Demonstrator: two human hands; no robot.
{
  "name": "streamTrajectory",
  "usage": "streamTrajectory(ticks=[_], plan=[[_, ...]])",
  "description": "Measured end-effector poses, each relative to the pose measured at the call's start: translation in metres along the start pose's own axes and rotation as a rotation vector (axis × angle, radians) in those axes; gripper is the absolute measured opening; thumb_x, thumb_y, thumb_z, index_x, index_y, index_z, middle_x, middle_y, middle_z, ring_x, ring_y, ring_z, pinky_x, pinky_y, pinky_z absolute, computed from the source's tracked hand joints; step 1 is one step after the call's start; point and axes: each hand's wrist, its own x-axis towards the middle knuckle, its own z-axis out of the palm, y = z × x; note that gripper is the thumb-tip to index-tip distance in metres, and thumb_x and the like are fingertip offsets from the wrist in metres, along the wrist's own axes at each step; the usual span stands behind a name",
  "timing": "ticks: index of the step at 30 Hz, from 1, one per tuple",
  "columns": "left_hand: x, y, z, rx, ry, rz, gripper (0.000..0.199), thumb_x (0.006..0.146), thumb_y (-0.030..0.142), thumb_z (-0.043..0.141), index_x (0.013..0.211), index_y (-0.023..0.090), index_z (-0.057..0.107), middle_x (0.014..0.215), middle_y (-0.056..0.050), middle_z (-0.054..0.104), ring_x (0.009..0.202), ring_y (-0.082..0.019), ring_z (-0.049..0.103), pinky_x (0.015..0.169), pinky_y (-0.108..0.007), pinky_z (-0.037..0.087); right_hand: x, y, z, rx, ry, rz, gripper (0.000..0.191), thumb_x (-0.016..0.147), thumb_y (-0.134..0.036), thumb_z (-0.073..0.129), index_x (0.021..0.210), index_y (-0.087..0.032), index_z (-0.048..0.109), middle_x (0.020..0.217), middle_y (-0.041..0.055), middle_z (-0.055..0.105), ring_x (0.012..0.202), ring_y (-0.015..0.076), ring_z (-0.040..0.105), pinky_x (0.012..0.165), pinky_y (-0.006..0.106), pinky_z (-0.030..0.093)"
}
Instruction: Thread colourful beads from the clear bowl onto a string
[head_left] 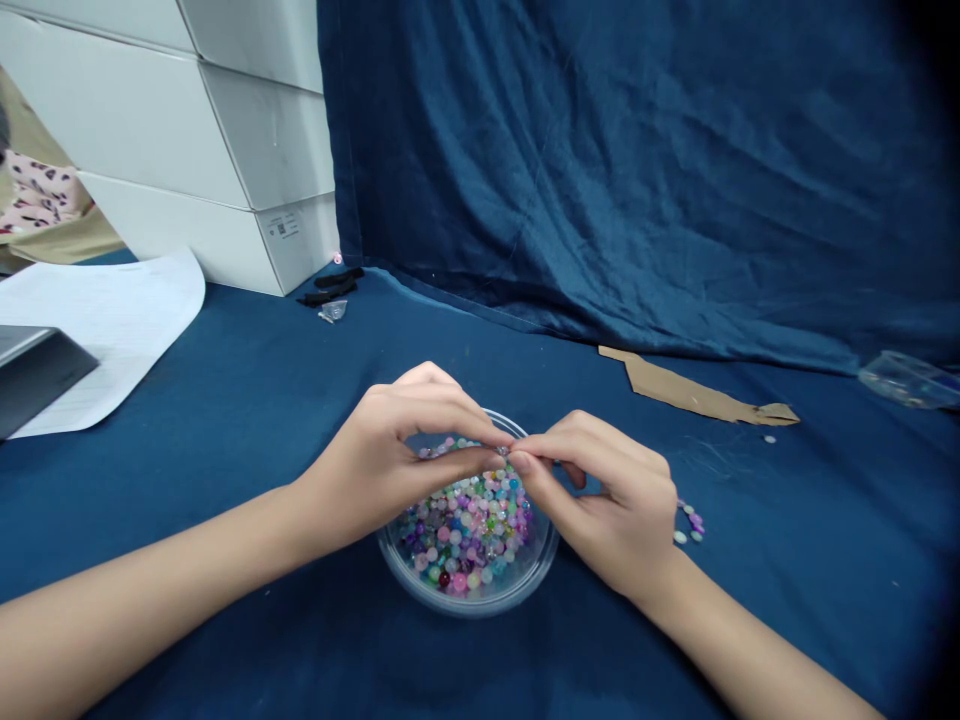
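A round clear bowl holds many small beads in pink, purple, blue, green and white. Over its back part, my left hand pinches a small clear bead between thumb and index finger. My right hand comes in from the right, its thumb and index fingertips pressed together right beside that bead. What the right fingertips hold is too small to make out. Just right of my right wrist, a short curve of purple and pale beads lies on the blue cloth, partly hidden by the hand.
White boxes are stacked at the back left, with paper and a grey object in front. Black pieces and a small bag lie nearby. Torn cardboard and a clear container are at the right, before a blue curtain.
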Motion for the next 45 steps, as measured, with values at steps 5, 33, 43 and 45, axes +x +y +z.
streamTrajectory(ticks=[5,33,43,45], plan=[[0.000,-0.001,0.001,0.005,0.004,0.023,0.021,0.087,0.014,0.082,0.105,0.026,0.082,0.086,-0.001,0.080,0.077,-0.018,0.066,0.080,-0.036,0.050,-0.001,0.002,0.000,0.012,-0.039,-0.003,0.010,0.094,-0.009,0.071,0.094,-0.018,0.075,0.072,0.0004,0.067,0.061,0.0137,0.056,0.056,0.029,0.044],[-0.004,0.003,0.003,0.103,0.209,0.041,0.018,0.083,0.013,0.085,0.094,0.024,0.078,0.086,0.001,0.079,0.083,-0.018,0.062,0.070,-0.032,0.052,0.010,-0.008,-0.017,0.163,-0.511,0.403,0.014,0.085,-0.013,0.074,0.081,-0.025,0.067,0.075,-0.0090,0.066,0.077,0.0146,0.057,0.084,0.034,0.040],[-0.007,0.004,0.004,0.132,0.216,-0.030,0.017,0.084,0.014,0.085,0.097,0.024,0.078,0.086,0.002,0.077,0.084,-0.017,0.060,0.071,-0.032,0.052,0.006,0.017,-0.007,0.094,0.004,0.577,0.013,0.096,-0.033,0.070,0.087,-0.024,0.067,0.078,-0.0037,0.059,0.066,0.0144,0.040,0.062,0.031,0.034],[-0.006,0.005,0.004,0.140,0.193,-0.040,0.016,0.085,0.014,0.084,0.097,0.024,0.078,0.087,0.001,0.077,0.084,-0.017,0.060,0.071,-0.031,0.052,0.006,0.017,-0.007,0.101,0.019,0.574,0.013,0.096,-0.033,0.069,0.087,-0.023,0.067,0.088,-0.0018,0.065,0.067,0.0144,0.041,0.063,0.031,0.035]])
